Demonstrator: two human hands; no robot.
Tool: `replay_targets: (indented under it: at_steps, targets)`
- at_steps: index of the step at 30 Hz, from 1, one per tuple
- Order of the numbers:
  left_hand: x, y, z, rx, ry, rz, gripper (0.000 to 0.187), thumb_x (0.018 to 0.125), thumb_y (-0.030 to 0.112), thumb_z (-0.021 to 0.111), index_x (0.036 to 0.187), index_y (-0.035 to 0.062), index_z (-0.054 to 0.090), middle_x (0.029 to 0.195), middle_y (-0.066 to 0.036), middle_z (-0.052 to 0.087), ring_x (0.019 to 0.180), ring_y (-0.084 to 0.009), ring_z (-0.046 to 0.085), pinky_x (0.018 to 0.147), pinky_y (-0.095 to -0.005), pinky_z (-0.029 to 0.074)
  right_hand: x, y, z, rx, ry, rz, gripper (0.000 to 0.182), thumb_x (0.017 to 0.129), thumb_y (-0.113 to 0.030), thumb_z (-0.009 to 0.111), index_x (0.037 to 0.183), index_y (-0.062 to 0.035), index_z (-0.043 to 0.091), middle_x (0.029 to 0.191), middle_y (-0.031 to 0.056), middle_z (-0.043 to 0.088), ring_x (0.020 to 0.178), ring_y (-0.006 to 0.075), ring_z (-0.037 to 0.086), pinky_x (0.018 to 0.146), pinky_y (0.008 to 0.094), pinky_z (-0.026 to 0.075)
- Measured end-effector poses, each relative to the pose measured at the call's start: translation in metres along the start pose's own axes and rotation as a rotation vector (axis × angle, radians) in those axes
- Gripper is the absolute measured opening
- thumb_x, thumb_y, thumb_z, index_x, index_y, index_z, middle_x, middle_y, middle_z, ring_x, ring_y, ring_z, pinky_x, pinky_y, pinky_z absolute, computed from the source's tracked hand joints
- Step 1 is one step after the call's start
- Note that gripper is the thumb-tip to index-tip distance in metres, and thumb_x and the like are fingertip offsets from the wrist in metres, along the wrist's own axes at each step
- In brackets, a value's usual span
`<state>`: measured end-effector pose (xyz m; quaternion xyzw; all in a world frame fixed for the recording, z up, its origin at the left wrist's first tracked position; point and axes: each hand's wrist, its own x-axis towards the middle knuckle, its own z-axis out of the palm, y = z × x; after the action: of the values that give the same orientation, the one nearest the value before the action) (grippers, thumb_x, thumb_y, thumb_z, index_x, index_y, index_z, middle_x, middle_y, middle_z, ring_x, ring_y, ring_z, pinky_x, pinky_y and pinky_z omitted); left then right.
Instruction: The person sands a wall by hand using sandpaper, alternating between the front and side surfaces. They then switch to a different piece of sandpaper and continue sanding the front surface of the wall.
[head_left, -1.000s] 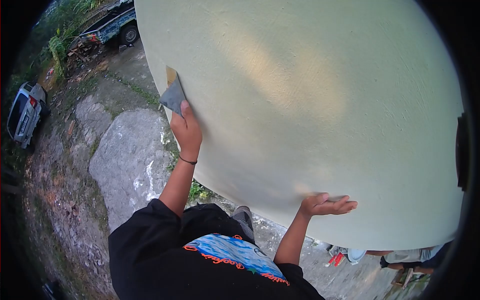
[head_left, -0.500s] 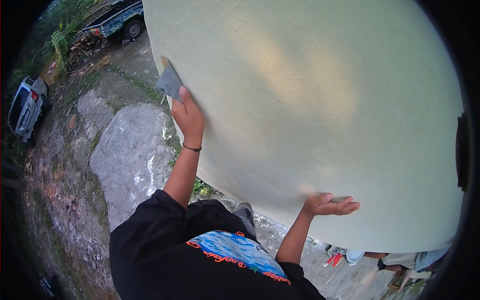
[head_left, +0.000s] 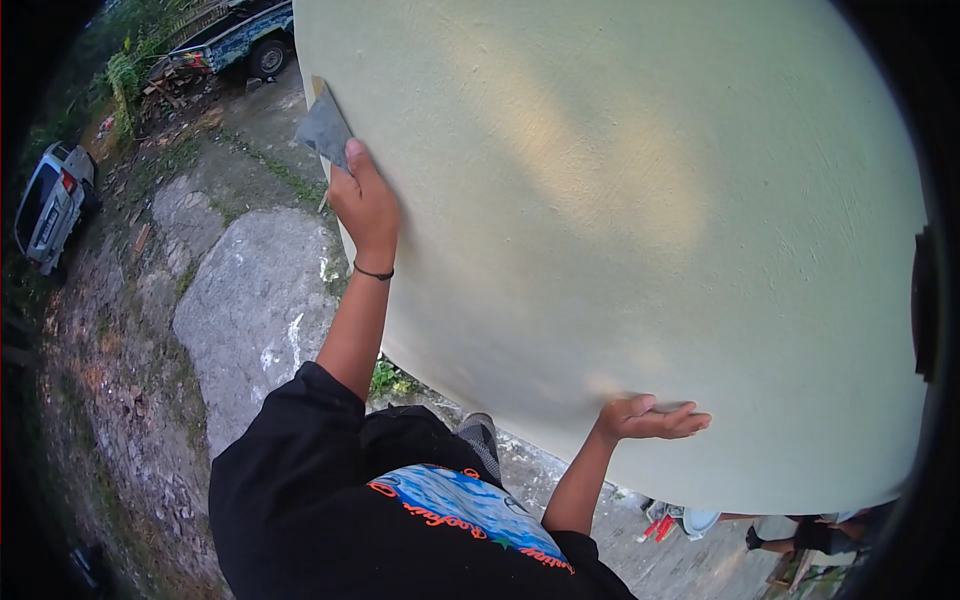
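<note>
A broad pale green wall (head_left: 520,300) fills most of the view, its surface faintly streaked and speckled. My left hand (head_left: 366,210) is at the wall's left edge, closed on a grey piece of sandpaper (head_left: 324,128) with a tan corner showing at its top. The thumb presses on the lower end of the sheet, which lies along the edge. Lower right, my right hand (head_left: 655,418) is in front of the wall with its fingers stretched out and nothing in it.
Rough ground with a concrete slab (head_left: 255,310) lies left of the wall. A silver car (head_left: 55,205) and a pickup truck (head_left: 240,45) stand beyond. Red items and a white basin (head_left: 699,522) are below the wall, near another person's legs (head_left: 800,540).
My left hand has moved up and slightly left along the wall edge with the sandpaper. My right hand keeps its open pose. At lower right, the other person has shifted.
</note>
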<state>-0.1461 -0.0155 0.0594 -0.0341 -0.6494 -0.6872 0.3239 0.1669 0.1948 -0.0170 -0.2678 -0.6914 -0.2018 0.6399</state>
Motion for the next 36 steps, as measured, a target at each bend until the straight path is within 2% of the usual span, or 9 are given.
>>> replay_targets:
  at_steps: [2, 5, 11, 15, 17, 19, 27, 32, 36]
  targets:
    - [-0.006, 0.033, 0.023, -0.190, 0.053, 0.303, 0.044, 0.098, 0.030, 0.042, 0.075, -0.0070, 0.050, 0.060, -0.006, 0.050, 0.058, -0.0127, 0.039, 0.054, -0.0321, 0.037, 0.000, -0.001, -0.001, -0.001, 0.000, 0.001, 0.055, 0.089, -0.023, 0.033, 0.135, 0.0045, 0.027, 0.148, 0.0243, 0.010, 0.138, 0.0376, 0.007, 0.110, 0.0515, 0.004]
    - [-0.055, 0.046, 0.006, -0.103, -0.247, 0.593, 0.042, 0.096, 0.014, 0.036, 0.127, -0.0161, 0.037, 0.141, -0.026, 0.032, 0.136, -0.0320, 0.024, 0.108, -0.0359, 0.020, 0.001, -0.001, -0.001, -0.010, 0.003, -0.004, 0.055, 0.089, -0.023, 0.033, 0.135, 0.0045, 0.027, 0.148, 0.0244, 0.011, 0.138, 0.0377, 0.007, 0.110, 0.0517, 0.004]
    - [-0.051, -0.031, -0.024, 0.011, -0.249, -0.169, 0.043, 0.098, 0.024, 0.038, 0.115, -0.0127, 0.050, 0.107, -0.026, 0.059, 0.095, -0.0307, 0.059, 0.100, -0.0360, 0.035, 0.001, 0.000, 0.000, -0.025, -0.002, 0.003, 0.055, 0.090, -0.025, 0.034, 0.135, 0.0049, 0.027, 0.147, 0.0254, 0.011, 0.138, 0.0376, 0.007, 0.109, 0.0520, 0.005]
    - [0.009, 0.026, 0.017, -0.080, 0.063, 0.158, 0.044, 0.097, 0.028, 0.042, 0.074, -0.0081, 0.049, 0.058, -0.008, 0.051, 0.055, -0.0165, 0.040, 0.054, -0.0372, 0.036, 0.001, -0.002, -0.001, -0.014, -0.007, 0.003, 0.055, 0.089, -0.025, 0.034, 0.135, 0.0049, 0.027, 0.148, 0.0250, 0.010, 0.138, 0.0373, 0.007, 0.109, 0.0517, 0.005]
    - [-0.017, 0.046, 0.024, -0.123, -0.078, 0.205, 0.045, 0.096, 0.020, 0.041, 0.113, -0.0211, 0.046, 0.122, -0.030, 0.050, 0.119, -0.0396, 0.046, 0.106, -0.0383, 0.028, 0.001, -0.001, -0.002, -0.010, -0.005, 0.001, 0.055, 0.089, -0.025, 0.034, 0.135, 0.0050, 0.027, 0.148, 0.0247, 0.010, 0.138, 0.0372, 0.007, 0.109, 0.0515, 0.005]
    - [-0.056, 0.057, 0.012, -0.134, -0.241, 0.642, 0.043, 0.094, 0.016, 0.042, 0.122, -0.0176, 0.043, 0.137, -0.029, 0.035, 0.134, -0.0389, 0.023, 0.109, -0.0424, 0.020, 0.002, -0.001, 0.000, -0.005, 0.004, -0.003, 0.055, 0.089, -0.025, 0.034, 0.135, 0.0050, 0.027, 0.148, 0.0244, 0.010, 0.138, 0.0371, 0.007, 0.109, 0.0514, 0.005]
    - [0.049, 0.038, 0.000, -0.059, -0.197, -0.223, 0.039, 0.096, 0.021, 0.042, 0.110, -0.0134, 0.051, 0.105, -0.033, 0.057, 0.116, -0.0433, 0.048, 0.106, -0.0400, 0.026, -0.001, -0.001, -0.002, -0.032, -0.019, 0.022, 0.054, 0.089, -0.023, 0.033, 0.135, 0.0049, 0.027, 0.148, 0.0242, 0.010, 0.138, 0.0370, 0.007, 0.110, 0.0509, 0.004]
    - [-0.025, 0.086, 0.021, -0.199, -0.217, 0.667, 0.041, 0.095, 0.015, 0.039, 0.124, -0.0135, 0.043, 0.139, -0.027, 0.034, 0.135, -0.0395, 0.022, 0.109, -0.0442, 0.018, 0.000, -0.002, -0.002, -0.021, -0.004, 0.006, 0.054, 0.090, -0.024, 0.033, 0.135, 0.0049, 0.027, 0.148, 0.0246, 0.010, 0.138, 0.0370, 0.007, 0.110, 0.0513, 0.005]
    - [-0.037, 0.049, 0.010, -0.103, -0.226, 0.713, 0.038, 0.095, 0.015, 0.039, 0.122, -0.0108, 0.047, 0.134, -0.024, 0.042, 0.132, -0.0365, 0.030, 0.108, -0.0434, 0.021, 0.000, -0.002, -0.001, -0.024, 0.000, 0.014, 0.054, 0.090, -0.025, 0.033, 0.135, 0.0044, 0.028, 0.147, 0.0248, 0.011, 0.138, 0.0369, 0.008, 0.109, 0.0516, 0.006]
